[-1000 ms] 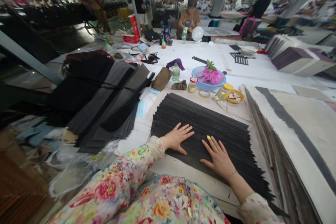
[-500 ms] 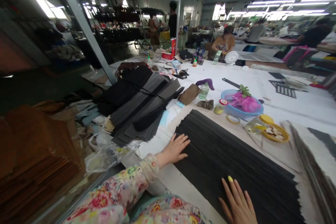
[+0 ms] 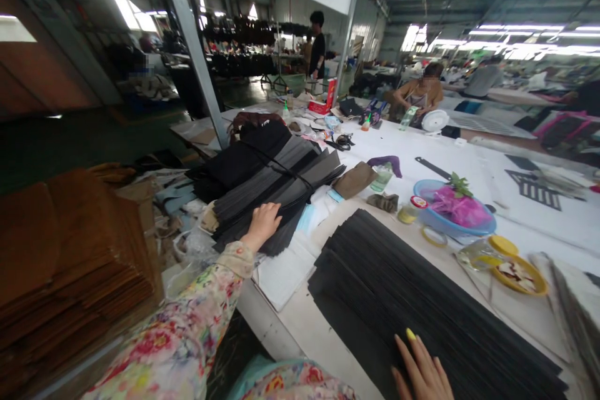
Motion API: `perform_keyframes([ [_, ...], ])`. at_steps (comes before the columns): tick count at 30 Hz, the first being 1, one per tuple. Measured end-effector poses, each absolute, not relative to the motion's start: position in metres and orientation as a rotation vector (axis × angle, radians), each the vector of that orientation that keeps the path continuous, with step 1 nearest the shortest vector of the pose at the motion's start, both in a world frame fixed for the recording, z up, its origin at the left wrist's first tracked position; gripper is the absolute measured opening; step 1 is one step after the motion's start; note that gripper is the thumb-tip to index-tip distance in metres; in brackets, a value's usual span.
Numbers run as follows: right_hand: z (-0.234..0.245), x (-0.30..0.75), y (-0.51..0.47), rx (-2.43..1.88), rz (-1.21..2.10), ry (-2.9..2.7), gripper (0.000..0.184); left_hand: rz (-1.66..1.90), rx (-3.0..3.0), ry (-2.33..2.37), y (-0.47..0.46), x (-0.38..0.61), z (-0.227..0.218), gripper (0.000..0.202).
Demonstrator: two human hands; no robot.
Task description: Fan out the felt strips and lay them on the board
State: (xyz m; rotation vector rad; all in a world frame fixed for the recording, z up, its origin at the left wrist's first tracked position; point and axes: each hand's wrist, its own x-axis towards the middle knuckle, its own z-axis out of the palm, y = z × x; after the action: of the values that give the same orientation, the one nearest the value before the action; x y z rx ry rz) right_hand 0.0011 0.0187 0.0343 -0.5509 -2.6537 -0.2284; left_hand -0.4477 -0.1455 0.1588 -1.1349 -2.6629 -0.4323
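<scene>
My left hand (image 3: 263, 226) is at the near side of a pile of dark grey sheets (image 3: 281, 165) on the left. Its fingers are curled over the sheets, with their tips partly hidden. A second stack, of black sheets (image 3: 412, 287), lies fanned in overlapping rows on the table in front of me. My right hand (image 3: 422, 372) rests on the near part of this stack with its fingers stretched out. Something yellow covers one of its fingertips. A black strap (image 3: 276, 164) lies across the grey pile.
Brown sheets (image 3: 70, 237) are stacked at the left. Beyond the black stack stand a blue basin (image 3: 422, 189) with a pink bag, a lidded jar (image 3: 412, 209) and a yellow dish (image 3: 541, 286). A metal post (image 3: 192, 50) rises behind the grey pile. A co-worker (image 3: 422, 90) sits across the table.
My left hand has left the black stack and moved left onto the grey pile. My right hand stays on the black sheets. The view has swung left.
</scene>
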Motion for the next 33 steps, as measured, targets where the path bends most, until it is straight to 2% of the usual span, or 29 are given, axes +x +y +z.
perform_keyframes([
  [5, 0.053, -0.034, 0.014, -0.399, -0.258, -2.65, 0.063, -0.401, -1.167, -2.848, -0.133, -0.459, 0.156, 0.035],
  [10, 0.085, -0.077, 0.008, -0.302, -0.092, -2.71, 0.048, -0.444, -1.269, -2.909, -0.132, -0.453, 0.153, 0.024],
  [16, 0.134, -0.158, -0.013, -0.296, 0.604, -2.795, 0.042, -0.555, -1.237, -2.905, -0.169, -0.433, 0.143, 0.027],
  [19, 0.151, -0.214, -0.028, -0.319, 1.05, -2.781, 0.046, -0.597, -1.244, -2.882, -0.18, -0.414, 0.137, 0.027],
  [22, 0.157, -0.275, -0.04, -0.609, 1.404, -2.807, 0.057, -0.582, -1.302, -2.862, -0.172, -0.39, 0.134, 0.027],
  [27, 0.155, -0.354, -0.036, -0.844, 1.37, -2.941, 0.058, -0.65, -1.431, -2.863, -0.162, -0.378, 0.134, 0.027],
  [30, 0.157, -0.377, -0.032, -0.9, 1.215, -3.042, 0.045, -0.846, -1.636, -2.805, -0.171, -0.405, 0.134, 0.031],
  [33, 0.166, -0.385, -0.042, -0.76, 1.057, -3.11, 0.031, -1.191, -1.485, -2.834, -0.173, -0.448, 0.137, 0.035],
])
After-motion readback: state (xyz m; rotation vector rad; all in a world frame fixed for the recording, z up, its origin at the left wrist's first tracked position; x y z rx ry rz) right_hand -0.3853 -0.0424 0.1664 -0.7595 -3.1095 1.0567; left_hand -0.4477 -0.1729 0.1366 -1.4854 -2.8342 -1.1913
